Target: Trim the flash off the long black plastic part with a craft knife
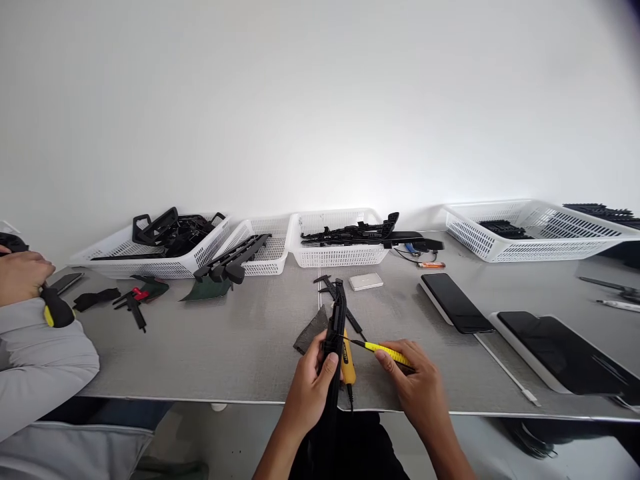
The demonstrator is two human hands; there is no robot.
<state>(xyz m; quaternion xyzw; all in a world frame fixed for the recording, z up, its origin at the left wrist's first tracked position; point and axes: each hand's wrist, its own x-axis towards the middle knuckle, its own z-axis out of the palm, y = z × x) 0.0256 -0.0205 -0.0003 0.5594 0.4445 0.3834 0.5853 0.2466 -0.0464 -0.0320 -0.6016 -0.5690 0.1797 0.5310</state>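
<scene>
My left hand (313,383) is closed around a long black plastic part (339,313), held up above the table's front edge with its curved end pointing away from me. In my right hand (423,380) is a slim tool with a yellow handle (387,352). Its thin dark tip reaches the right side of the black part near my left thumb; whether it touches cannot be made out. Behind the part lies a yellow corded tool (349,363), partly hidden. A black caliper (353,320) and a dark grey cloth-like piece (311,330) lie just beyond my left hand.
White baskets (340,257) with black plastic parts line the wall. A small white box (366,281), two dark-screened phone-like devices (457,303) and a white cable (507,370) lie to the right. At left, a co-worker's grey sleeve (45,353) rests by a red-and-black clamp (135,303).
</scene>
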